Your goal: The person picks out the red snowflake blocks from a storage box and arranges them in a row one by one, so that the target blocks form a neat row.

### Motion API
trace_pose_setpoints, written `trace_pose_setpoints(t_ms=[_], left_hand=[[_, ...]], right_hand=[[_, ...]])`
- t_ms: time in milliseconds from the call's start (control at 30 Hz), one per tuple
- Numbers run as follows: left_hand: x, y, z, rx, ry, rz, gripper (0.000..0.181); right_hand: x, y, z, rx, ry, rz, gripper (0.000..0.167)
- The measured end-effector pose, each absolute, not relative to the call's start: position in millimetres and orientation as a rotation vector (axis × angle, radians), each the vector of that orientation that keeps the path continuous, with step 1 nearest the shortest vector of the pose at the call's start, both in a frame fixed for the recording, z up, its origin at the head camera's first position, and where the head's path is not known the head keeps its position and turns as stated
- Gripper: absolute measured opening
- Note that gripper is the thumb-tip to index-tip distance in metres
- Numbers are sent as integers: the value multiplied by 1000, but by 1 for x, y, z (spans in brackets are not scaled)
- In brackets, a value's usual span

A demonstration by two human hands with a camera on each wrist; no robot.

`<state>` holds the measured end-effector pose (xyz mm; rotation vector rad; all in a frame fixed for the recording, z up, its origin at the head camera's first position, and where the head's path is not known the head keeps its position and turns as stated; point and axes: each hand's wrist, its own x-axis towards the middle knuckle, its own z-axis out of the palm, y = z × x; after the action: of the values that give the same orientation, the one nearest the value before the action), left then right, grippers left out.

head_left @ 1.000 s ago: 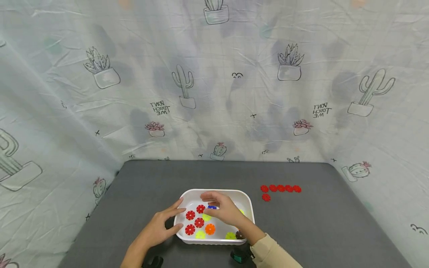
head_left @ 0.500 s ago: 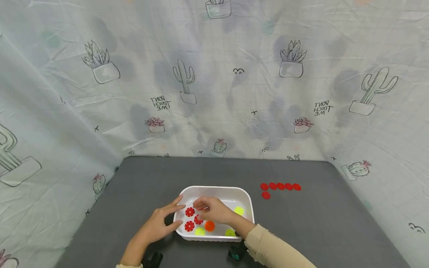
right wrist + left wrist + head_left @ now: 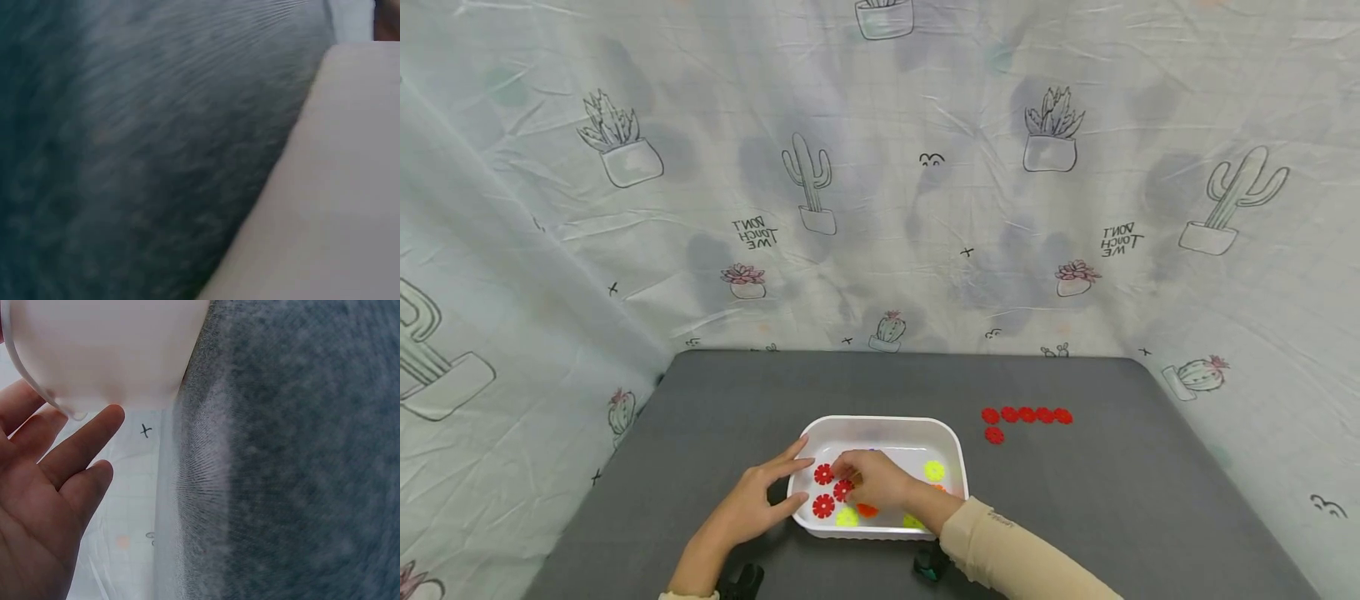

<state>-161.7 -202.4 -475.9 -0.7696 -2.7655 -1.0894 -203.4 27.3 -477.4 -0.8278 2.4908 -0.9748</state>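
Right hand (image 3: 880, 482): fingers bent downward, low over the left half of the white tray (image 3: 898, 427). A brownish patch shows between thumb and fingers; cannot tell whether they are clamped on a disc or only above one. Right wrist view does not help: mostly blurred grey, a sliver of hand at the upper right corner.

Left hand (image 3: 756, 504): fingers apart and nearly straight, thumb spread from them, resting at the tray's left rim. Left wrist view agrees: fingertips against the tray's outer side, upper left of that frame.

Tray: lower middle of the head frame, flat on the grey counter (image 3: 760, 392). Contents, left part: three red notched discs (image 3: 823, 506), one partly behind the right hand's thumb. Bottom middle: a yellow-green disc (image 3: 847, 518) and an orange disc (image 3: 868, 511), the latter partly covered by the hand. Right part: a yellow disc (image 3: 934, 471), with other coloured edges below it.

Right of tray: six red discs on the counter, five in a row (image 3: 1027, 414), a single one (image 3: 994, 435) below the row's left end.

Lower right: beige sleeve (image 3: 1030, 554), black device (image 3: 929, 565) beside it. Behind the counter: pale cloth (image 3: 880, 192) printed with potted cacti.
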Motion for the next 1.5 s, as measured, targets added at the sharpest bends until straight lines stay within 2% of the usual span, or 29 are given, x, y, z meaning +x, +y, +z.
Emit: trace_pose_setpoints(t_ms=[167, 733, 1233, 1500], left_hand=[[-163, -203, -476, -786, -2745, -1073, 45], [-161, -202, -476, -756, -2778, -1077, 45], [-161, -201, -474, -727, -2810, -1099, 45], [-161, -202, -475, -725, -2817, -1122, 45]], right_hand=[[-204, 26, -479, -911, 2560, -821, 31], [-199, 26, -477, -952, 2600, -671, 21], [-203, 27, -474, -1043, 2596, -748, 26], [-204, 27, -475, -897, 2553, -928, 25]])
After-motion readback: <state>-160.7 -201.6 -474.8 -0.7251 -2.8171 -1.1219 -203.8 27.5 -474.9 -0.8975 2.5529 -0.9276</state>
